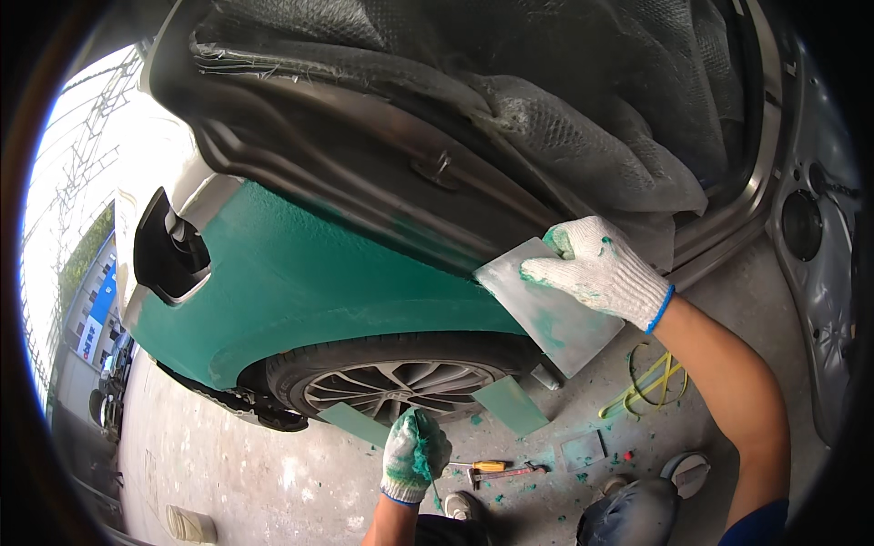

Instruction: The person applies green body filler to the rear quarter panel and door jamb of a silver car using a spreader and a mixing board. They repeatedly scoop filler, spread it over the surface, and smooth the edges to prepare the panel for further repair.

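Note:
My right hand (605, 268), in a white knitted glove with green smears, grips the upper edge of a flat grey plate (569, 323). Its thumb lies on the face of the plate, where green smears show. The plate stands tilted beside the right end of the green-coated car panel (337, 273). Lower down, in front of the wheel (401, 382), is my left hand (414, 455), its glove heavily smeared green. Its fingers are closed, but what they hold is not clear. A pale green flat strip (353, 424) sticks out beside it.
Another pale green piece (512, 405) sits by the tyre. On the floor are a yellow-handled screwdriver (489, 466), a hammer (508, 472), yellow-green strips (648, 384), a square sheet (583, 450) and a bucket (189, 524). Plastic sheeting (583, 136) hangs above; a door (824, 227) stands at right.

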A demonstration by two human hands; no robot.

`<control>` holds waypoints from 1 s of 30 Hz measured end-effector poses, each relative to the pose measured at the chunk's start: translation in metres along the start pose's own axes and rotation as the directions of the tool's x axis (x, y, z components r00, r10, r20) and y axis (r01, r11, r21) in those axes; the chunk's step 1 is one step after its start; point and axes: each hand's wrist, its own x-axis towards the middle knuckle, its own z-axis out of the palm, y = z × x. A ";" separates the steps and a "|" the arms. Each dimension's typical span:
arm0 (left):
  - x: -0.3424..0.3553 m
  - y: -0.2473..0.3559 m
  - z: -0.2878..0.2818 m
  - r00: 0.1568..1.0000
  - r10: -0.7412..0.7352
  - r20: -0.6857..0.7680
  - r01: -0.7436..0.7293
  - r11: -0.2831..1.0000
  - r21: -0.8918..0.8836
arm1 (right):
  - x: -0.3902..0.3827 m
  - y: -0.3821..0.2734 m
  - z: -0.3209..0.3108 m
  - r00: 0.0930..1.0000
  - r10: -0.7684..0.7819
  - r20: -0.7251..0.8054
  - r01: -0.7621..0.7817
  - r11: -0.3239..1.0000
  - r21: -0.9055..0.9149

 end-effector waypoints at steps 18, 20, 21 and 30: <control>-0.001 0.001 0.000 0.996 0.045 0.078 -0.042 0.998 -0.040 | -0.011 0.010 0.017 0.942 0.300 0.148 -0.317 0.943 0.105; 0.000 0.000 -0.006 0.994 0.036 0.103 -0.031 0.998 -0.050 | -0.017 0.025 0.020 0.940 0.315 0.130 -0.333 0.930 0.157; 0.001 0.000 -0.017 0.990 0.025 0.137 -0.016 0.998 -0.066 | -0.019 0.027 0.015 0.929 0.339 0.148 -0.358 0.923 0.139; 0.005 -0.005 -0.032 0.992 0.042 0.117 -0.051 0.996 0.072 | -0.068 0.070 -0.023 0.898 0.439 0.034 -0.415 0.816 0.403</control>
